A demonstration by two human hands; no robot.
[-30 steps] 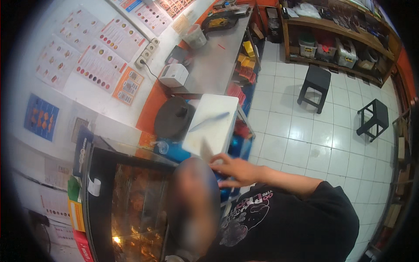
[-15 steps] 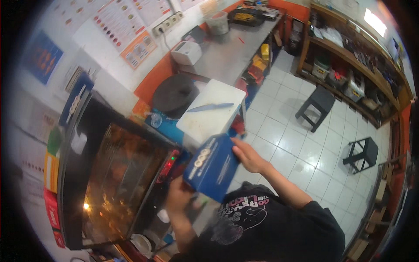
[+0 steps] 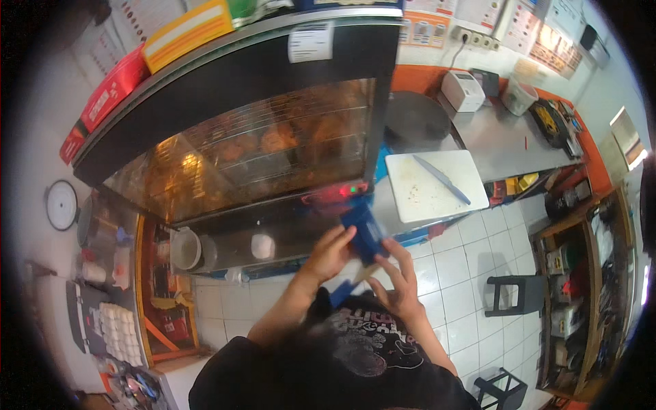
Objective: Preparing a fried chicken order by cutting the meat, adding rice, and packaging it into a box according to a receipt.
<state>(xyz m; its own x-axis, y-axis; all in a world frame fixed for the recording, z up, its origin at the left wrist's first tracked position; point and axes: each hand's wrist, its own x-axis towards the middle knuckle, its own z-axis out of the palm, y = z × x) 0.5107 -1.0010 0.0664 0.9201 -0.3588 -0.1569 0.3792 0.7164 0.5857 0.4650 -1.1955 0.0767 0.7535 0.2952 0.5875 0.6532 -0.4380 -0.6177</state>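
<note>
Left hand [image 3: 331,254]: you have your fingers closed on the left edge of the blue carton [image 3: 365,236].
Right hand [image 3: 401,277]: your fingertips press its right edge, so both hands are gripping it.
Carton position: up off the counter, right in front of your chest and blurred.
Done so far: it's in hand and, by the look of it, partly opened out; something pale shows just below, beside another blue panel [image 3: 340,292].
Unfinished: it doesn't look squared up or shut, and you're showing me no contents.
Carton print: pale marks, too smeared to read.
Shirt [image 3: 369,335]: pink and white lettering runs across your front, above an outline drawing.
Control panel [image 3: 335,193]: red and green lights glow; no legible writing there.
Display cabinet [image 3: 225,92]: browned food [image 3: 277,140] sits behind the glass, apart from your hands.
Knife [image 3: 444,181]: it lies across the white cutting board [image 3: 424,201], untouched.
Sticker [image 3: 311,42]: white, high on the cabinet front, its lines too fine to read.
Red packet [image 3: 113,89]: pale lettering, up beside an orange-and-white packet [image 3: 188,34].
Orange wall sheet [image 3: 425,33]: little pictures and print, too small for you to read from here.
</note>
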